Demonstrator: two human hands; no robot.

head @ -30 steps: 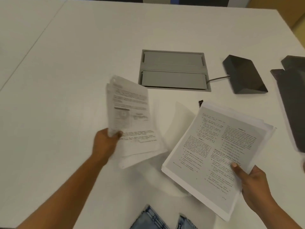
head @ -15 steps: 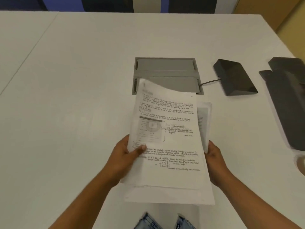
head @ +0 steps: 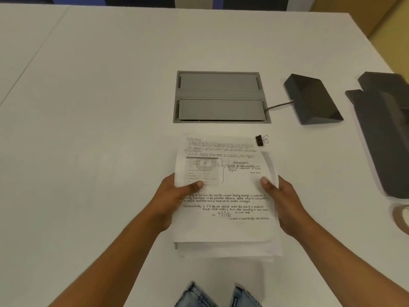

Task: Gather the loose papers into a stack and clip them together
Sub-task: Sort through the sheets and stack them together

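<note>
A stack of papers sits in the lower centre of the frame, held between both hands over the white table; I cannot tell whether it rests on the surface. Its top sheet carries handwritten lines, a grey diagram at the left and a boxed formula near the bottom. The near edges are uneven, with lower sheets peeking out, and one sheet curls up along the right side. The left hand grips the left edge, thumb on top, the other fingers hidden underneath. The right hand grips the right edge the same way. A black binder clip lies on the table just beside the stack's upper right corner.
</note>
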